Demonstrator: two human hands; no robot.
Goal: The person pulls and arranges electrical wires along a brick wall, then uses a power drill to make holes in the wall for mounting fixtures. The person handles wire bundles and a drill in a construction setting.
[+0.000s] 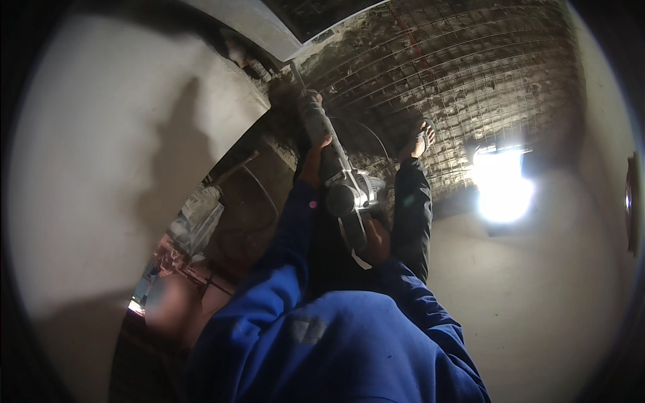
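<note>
My left hand (317,152) is wrapped round the long front body of a grey demolition hammer (344,189). My right hand (376,243) grips its rear handle, partly hidden by the tool and my sleeve. The hammer slants away from me, up and to the left. Its chisel (297,77) reaches the rough edge beside the wall opening, near the corner of a pale panel (285,30). Whether the tip touches the surface is hard to make out.
Wire mesh (430,80) covers the rough floor, where my sandalled foot (422,138) rests. A bright work lamp (504,185) stands at the right by a pale wall (537,302). A cable (369,127) curves near the hammer. Through the left opening are a sack (198,215) and a blurred person (173,305).
</note>
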